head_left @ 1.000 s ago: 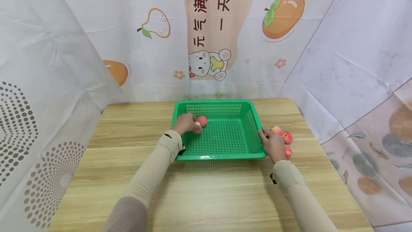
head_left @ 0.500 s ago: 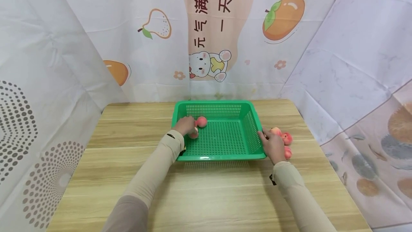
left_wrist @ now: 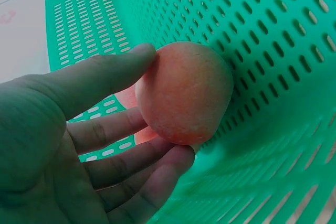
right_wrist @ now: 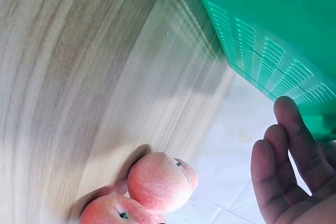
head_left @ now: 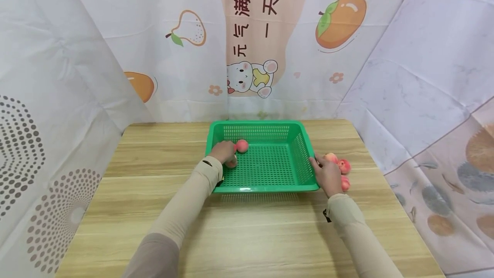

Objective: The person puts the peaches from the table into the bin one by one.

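Note:
Inside the green plastic basket, at its left end, my left hand pinches a peach between thumb and fingers. The left wrist view shows this peach close to the basket's perforated wall. Another peach lies just beyond the hand, and more pink fruit shows partly hidden behind the fingers. My right hand holds the basket's right rim; its bent fingers are beside the outer wall in the right wrist view, with the thumb out of sight there.
Right of the basket, a peach, a second peach and a third peach lie close together on the wooden table, near the right hand. Printed curtains hang behind the table and along both sides.
My left hand has moved slightly toward the basket's near left corner, bringing its peach away from the one at the back. The right hand stays at the rim.

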`<state>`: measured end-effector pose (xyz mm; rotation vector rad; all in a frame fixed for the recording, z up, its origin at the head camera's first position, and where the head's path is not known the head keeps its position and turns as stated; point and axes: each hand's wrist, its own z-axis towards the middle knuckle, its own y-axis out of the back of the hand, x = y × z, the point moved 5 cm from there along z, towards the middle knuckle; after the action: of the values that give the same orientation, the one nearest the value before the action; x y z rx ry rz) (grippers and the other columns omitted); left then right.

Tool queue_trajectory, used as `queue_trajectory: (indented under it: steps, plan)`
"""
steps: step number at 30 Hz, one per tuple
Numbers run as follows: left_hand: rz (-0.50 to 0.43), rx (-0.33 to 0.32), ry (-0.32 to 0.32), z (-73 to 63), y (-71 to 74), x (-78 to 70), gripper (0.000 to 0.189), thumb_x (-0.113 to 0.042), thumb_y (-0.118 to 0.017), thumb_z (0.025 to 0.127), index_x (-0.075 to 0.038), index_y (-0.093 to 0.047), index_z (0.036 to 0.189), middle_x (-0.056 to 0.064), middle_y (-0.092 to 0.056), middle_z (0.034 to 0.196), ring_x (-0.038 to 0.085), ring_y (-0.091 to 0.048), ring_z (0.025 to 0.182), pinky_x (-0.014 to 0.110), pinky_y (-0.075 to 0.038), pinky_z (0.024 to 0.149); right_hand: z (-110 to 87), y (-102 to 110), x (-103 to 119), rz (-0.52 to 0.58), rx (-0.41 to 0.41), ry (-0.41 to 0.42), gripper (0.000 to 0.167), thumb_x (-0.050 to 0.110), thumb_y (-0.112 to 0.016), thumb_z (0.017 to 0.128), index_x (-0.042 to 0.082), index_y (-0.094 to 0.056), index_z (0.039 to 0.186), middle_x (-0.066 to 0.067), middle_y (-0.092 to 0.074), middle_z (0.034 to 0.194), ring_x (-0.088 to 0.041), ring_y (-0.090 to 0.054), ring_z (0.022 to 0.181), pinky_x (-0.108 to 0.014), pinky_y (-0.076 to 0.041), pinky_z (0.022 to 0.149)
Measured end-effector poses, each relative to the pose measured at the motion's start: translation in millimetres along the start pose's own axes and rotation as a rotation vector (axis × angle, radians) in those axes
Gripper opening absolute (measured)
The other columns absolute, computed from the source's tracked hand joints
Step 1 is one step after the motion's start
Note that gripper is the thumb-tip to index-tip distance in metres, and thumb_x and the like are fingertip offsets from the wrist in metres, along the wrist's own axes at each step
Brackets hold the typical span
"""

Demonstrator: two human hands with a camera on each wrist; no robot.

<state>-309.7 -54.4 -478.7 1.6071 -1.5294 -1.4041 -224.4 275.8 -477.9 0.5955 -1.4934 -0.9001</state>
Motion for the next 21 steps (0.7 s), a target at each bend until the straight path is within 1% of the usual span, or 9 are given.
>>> queue_trajectory:
  steps: [2,4,8,12,17,19,21]
  plan:
    - [0.009,-0.007,0.000,-1.8,1.5,-1.2,0.050,-0.001,-0.068,0.076,-0.019,-0.022,0.065,-0.002,-0.015,0.066,0.017,-0.020,0.060,0.031,-0.024,0.057,0.0,0.0,0.2,0.000,-0.005,0.006,0.049,0.036,-0.048,0.102,0.003,-0.052,0.139,-0.023,-0.056,0.136,-0.041,-0.058,0.115,-0.056,-0.046,0.093]
    - [0.013,-0.012,0.004,-3.0,3.0,-2.3,0.049,-0.001,-0.067,0.076,-0.018,-0.023,0.064,-0.001,-0.016,0.065,0.017,-0.021,0.060,0.031,-0.025,0.057,0.1,-0.1,0.1,0.002,-0.009,0.008,0.049,0.036,-0.049,0.102,0.003,-0.053,0.138,-0.024,-0.056,0.134,-0.040,-0.059,0.112,-0.055,-0.046,0.091]
    - [0.036,-0.028,0.010,-4.4,6.1,-4.2,0.042,-0.002,-0.064,0.078,-0.017,-0.028,0.062,0.001,-0.022,0.067,0.017,-0.025,0.062,0.030,-0.027,0.058,-0.5,-0.1,0.4,-0.003,-0.016,0.006,0.050,0.037,-0.049,0.102,0.004,-0.053,0.138,-0.025,-0.057,0.132,-0.037,-0.061,0.102,-0.052,-0.048,0.085]
    - [0.023,-0.049,0.020,-5.6,9.5,-4.9,0.039,-0.008,-0.065,0.085,-0.015,-0.035,0.061,0.002,-0.031,0.067,0.018,-0.030,0.063,0.031,-0.030,0.059,-0.2,0.5,1.4,0.001,-0.026,0.016,0.049,0.037,-0.050,0.101,0.004,-0.054,0.138,-0.026,-0.058,0.130,-0.034,-0.060,0.092,-0.047,-0.048,0.079]
    - [0.004,-0.082,0.016,-9.0,15.8,-5.6,0.036,-0.017,-0.070,0.088,-0.014,-0.046,0.061,0.001,-0.044,0.065,0.018,-0.041,0.064,0.030,-0.036,0.061,0.2,0.2,1.2,0.005,-0.019,0.013,0.051,0.039,-0.048,0.102,0.004,-0.053,0.138,-0.026,-0.058,0.131,-0.034,-0.060,0.093,-0.047,-0.048,0.079]
    - [-0.010,-0.082,0.007,-10.8,18.9,-6.2,0.033,-0.018,-0.069,0.089,-0.013,-0.050,0.063,0.002,-0.047,0.067,0.018,-0.043,0.065,0.031,-0.038,0.062,0.2,-0.2,0.2,0.000,-0.014,0.005,0.052,0.041,-0.048,0.102,0.005,-0.053,0.139,-0.025,-0.058,0.132,-0.034,-0.060,0.095,-0.047,-0.048,0.080]
    - [-0.046,-0.077,0.003,-12.7,22.1,-6.4,0.027,-0.018,-0.067,0.091,-0.009,-0.055,0.069,0.006,-0.051,0.072,0.020,-0.044,0.068,0.032,-0.039,0.065,-0.1,-0.5,-0.1,-0.001,-0.012,0.002,0.051,0.040,-0.048,0.102,0.005,-0.053,0.139,-0.026,-0.057,0.131,-0.035,-0.059,0.094,-0.048,-0.047,0.080]
